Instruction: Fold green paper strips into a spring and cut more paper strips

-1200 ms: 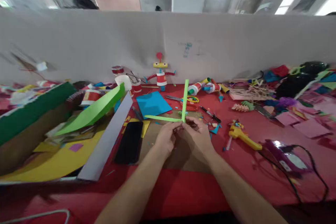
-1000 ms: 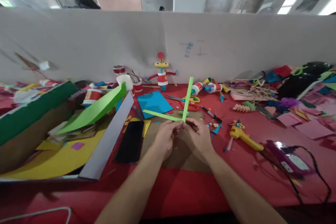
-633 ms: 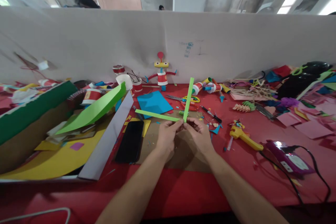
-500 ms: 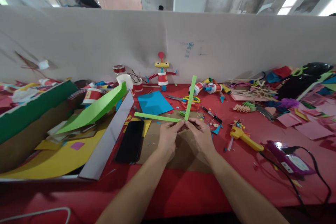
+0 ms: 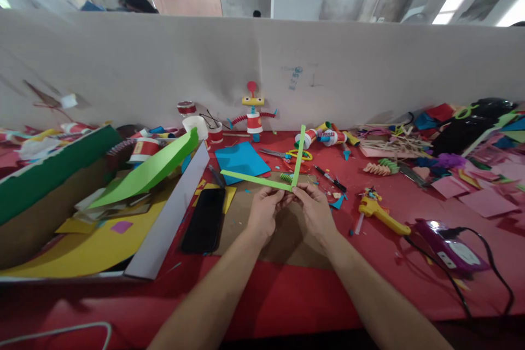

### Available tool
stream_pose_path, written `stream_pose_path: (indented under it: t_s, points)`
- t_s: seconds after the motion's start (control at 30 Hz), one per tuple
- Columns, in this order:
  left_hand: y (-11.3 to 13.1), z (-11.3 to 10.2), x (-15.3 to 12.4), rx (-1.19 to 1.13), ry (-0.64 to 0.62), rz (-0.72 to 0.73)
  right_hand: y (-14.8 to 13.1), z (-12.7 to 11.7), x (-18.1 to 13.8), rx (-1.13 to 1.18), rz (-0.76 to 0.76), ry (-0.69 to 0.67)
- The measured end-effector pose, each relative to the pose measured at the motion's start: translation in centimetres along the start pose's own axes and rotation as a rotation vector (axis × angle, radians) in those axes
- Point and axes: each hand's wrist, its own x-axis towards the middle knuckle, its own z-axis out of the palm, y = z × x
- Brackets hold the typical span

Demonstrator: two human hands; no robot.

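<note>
Two light green paper strips [image 5: 300, 156] meet at a corner between my hands, one pointing away from me and the other to the left. My left hand [image 5: 266, 210] pinches the left-pointing strip close to the corner. Thumb and fingers of my right hand [image 5: 314, 210] are closed on the corner itself. Both hands are above a brown cardboard sheet [image 5: 283, 246] strewn with small scraps. Just beyond the corner lies a small green folded paper spring [image 5: 286, 178]. Whether the strips are glued together cannot be seen.
A phone [image 5: 204, 220] and an open box [image 5: 151, 246] stand to the left. Blue paper [image 5: 241, 161], scissors [image 5: 301, 155] and a paper-cup figure [image 5: 254, 122] are beyond my hands. To the right lie a pen [image 5: 330, 178], a yellow glue gun [image 5: 383, 214] and a corded purple device [image 5: 453, 246].
The strips have shifted slightly: the left one's free end moved right and up, and the upright one's tip sank a little. My hands stay closed at the corner.
</note>
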Motion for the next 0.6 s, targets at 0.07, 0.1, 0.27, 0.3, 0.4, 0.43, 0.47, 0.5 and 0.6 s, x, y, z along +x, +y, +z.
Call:
stream_pose_path:
  t_s: [0.07, 0.1, 0.27, 0.3, 0.4, 0.43, 0.47, 0.5, 0.6]
  points:
    - [0.05, -0.06, 0.04, -0.011, -0.022, -0.023, 0.08, -0.16, 0.1, -0.007, -0.008, 0.001]
    - [0.11, -0.04, -0.01, -0.008, -0.039, -0.033, 0.1, -0.23, 0.14, -0.017, -0.017, 0.001]
    - [0.39, 0.46, -0.53, 0.061, 0.001, -0.005, 0.12, -0.26, 0.14, -0.096, -0.024, -0.008]
    - [0.39, 0.54, -0.57, 0.077, 0.026, 0.007, 0.12, -0.22, 0.11, -0.105, -0.02, -0.011]
    - [0.3, 0.57, -0.54, 0.109, 0.056, 0.038, 0.14, -0.09, -0.01, -0.105, -0.016, -0.025]
    - [0.27, 0.55, -0.52, 0.117, 0.054, 0.049, 0.13, -0.05, -0.04, -0.101, -0.012, -0.031]
    - [0.26, 0.52, -0.51, 0.124, 0.051, 0.064, 0.11, -0.01, -0.07, -0.1, -0.007, -0.037]
    - [0.25, 0.51, -0.51, 0.13, 0.048, 0.076, 0.08, 0.03, -0.1, -0.102, -0.002, -0.04]
    - [0.31, 0.57, -0.65, 0.136, 0.039, 0.095, -0.16, 0.15, -0.14, -0.095, 0.019, -0.043]
